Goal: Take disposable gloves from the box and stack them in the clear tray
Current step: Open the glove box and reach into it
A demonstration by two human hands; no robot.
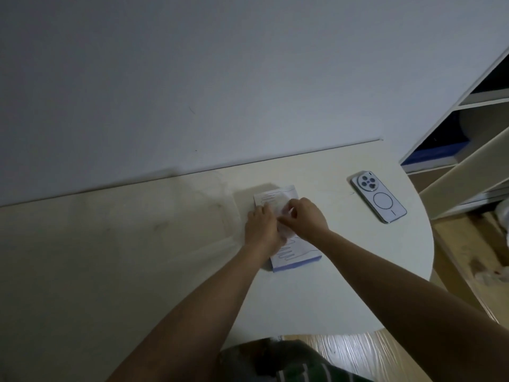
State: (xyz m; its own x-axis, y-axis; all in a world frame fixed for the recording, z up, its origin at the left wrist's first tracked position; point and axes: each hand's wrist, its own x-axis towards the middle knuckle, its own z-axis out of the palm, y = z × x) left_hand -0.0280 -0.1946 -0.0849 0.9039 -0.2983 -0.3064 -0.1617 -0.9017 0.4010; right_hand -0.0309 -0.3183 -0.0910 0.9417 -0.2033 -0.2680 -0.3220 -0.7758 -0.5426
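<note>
A white glove box [289, 250] printed with purple glove outlines lies flat near the middle of a cream table [137, 257], its long side running from near to far, and both of the person's hands meet on its top. The right hand [308, 216] has thumb and forefinger closed together on a thin, translucent glove [284, 230] that rises in a crumpled fold from the top of the box, with the other fingers curled behind them. The left hand [261, 227] sits just left of that fold, back of the hand up and fingers bent down onto the box top. I cannot tell whether they pinch the film or only press the carton. Just left of the box stands the clear tray [227, 224] (so transparent that only faint edges and glints give it away), and whether anything lies in it cannot be made out. A pale phone [378, 199] rests face down on the table to the right, well apart from the box. Beyond the table's rounded right end is a white shelf unit [468, 150], and a plain wall [192, 78] runs along the far edge.
</note>
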